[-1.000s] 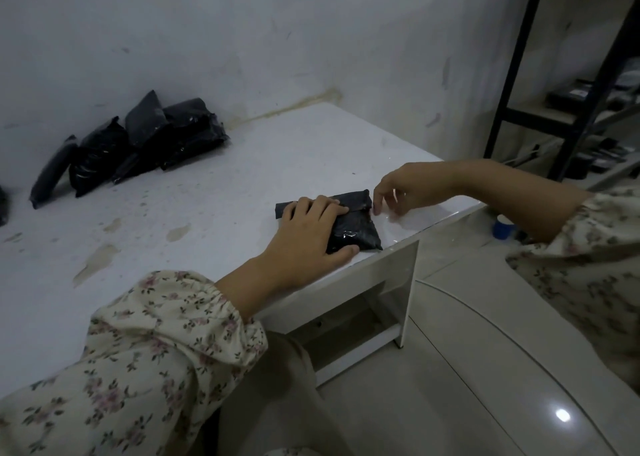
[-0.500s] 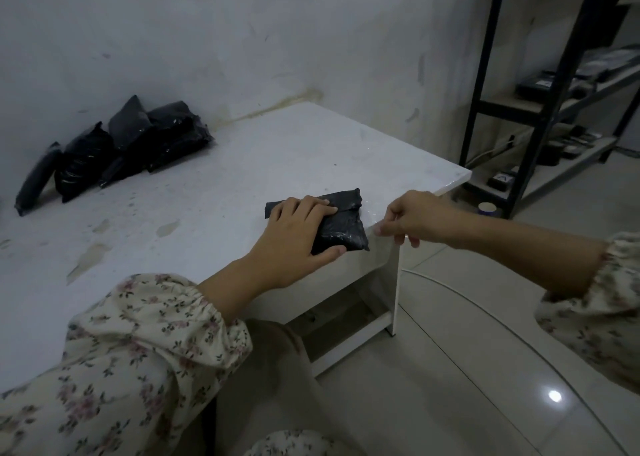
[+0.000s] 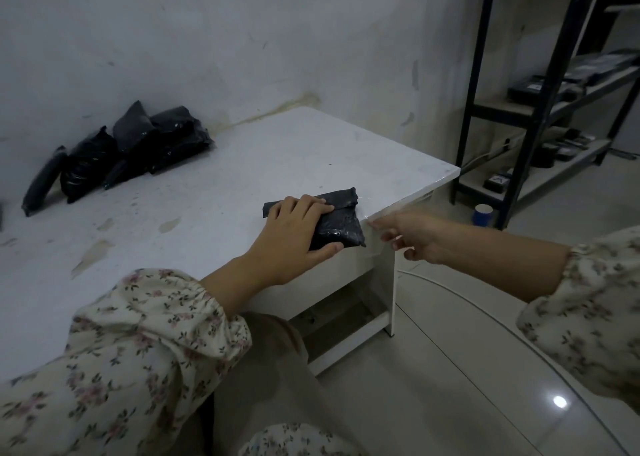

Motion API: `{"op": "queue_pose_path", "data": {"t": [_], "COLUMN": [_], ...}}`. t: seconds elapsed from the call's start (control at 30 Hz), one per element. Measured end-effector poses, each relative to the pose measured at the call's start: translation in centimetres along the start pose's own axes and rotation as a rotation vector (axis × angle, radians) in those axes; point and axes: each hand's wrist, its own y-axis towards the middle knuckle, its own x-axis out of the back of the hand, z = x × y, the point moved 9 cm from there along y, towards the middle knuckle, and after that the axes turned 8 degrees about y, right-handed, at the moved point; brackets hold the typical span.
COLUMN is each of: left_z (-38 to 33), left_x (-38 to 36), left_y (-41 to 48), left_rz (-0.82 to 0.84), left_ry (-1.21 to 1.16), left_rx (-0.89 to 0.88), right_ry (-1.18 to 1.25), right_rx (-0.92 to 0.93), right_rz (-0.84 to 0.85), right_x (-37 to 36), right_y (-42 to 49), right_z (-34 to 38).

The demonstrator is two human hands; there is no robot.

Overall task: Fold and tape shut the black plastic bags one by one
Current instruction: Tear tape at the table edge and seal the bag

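Note:
A folded black plastic bag lies at the front right edge of the white table. My left hand lies flat on it, fingers across the folded flap and thumb at its near side, pressing it down. Just right of the bag, off the table's front edge, my right hand has its fingertips pinched on a faint strip of clear tape that runs along that edge. The tape is see-through and hard to make out.
Several more black bags are piled against the wall at the table's back left. A black metal shelf rack with dark items stands to the right, a blue-and-white roll on the floor by it. Below lies tiled floor.
My right hand has moved from the tabletop beside the bag down to the table's front edge. My left hand has stayed pressed on the bag.

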Motion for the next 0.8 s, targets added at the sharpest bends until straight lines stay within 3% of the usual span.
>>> {"op": "queue_pose_path", "data": {"t": [0.27,0.6,0.8], "left_z": [0.0,0.0,-0.1], "left_x": [0.0,0.0,0.1], "left_y": [0.0,-0.1,0.0], "left_rz": [-0.008,-0.015,0.002], "left_ry": [0.013,0.022,0.042], "left_rx": [-0.004,-0.009,-0.021], "right_ry": [0.167,0.066,0.234], "right_rx": [0.13,0.153,0.08], "right_rz": [-0.05,-0.011,0.069], "right_x": [1.1,1.6,0.4], "right_y": [-0.3,-0.1,0.4], "right_z": [0.8,3.1,5.1]}}
